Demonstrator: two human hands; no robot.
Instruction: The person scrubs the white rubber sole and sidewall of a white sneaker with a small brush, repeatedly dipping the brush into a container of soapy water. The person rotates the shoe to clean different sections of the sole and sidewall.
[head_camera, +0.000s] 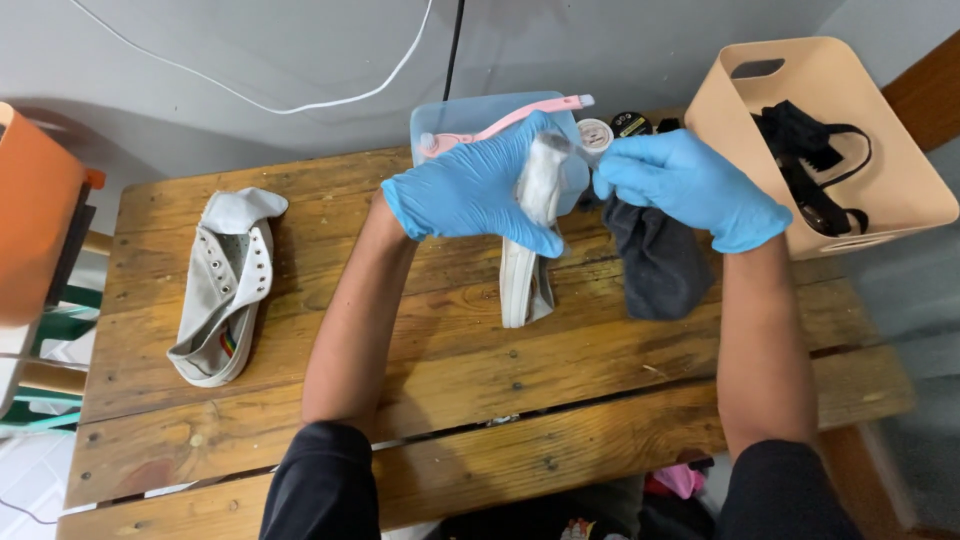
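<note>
A white sneaker (527, 265) is held up over the middle of the wooden table (450, 380), gripped at its upper end by the left hand (470, 190), whose blue-gloved fingers are closed around it. The shoe's long axis runs almost straight toward and away from the person, the lower end hanging nearer the body, the sole edge turned to the camera. The right hand (690, 185) is set just beside the shoe's top, to its right, pinched on a dark cloth (655, 260) that hangs below it. The left hand is thus the nearer, already on the shoe. A second sneaker (225, 285) lies well apart on the table's left.
</note>
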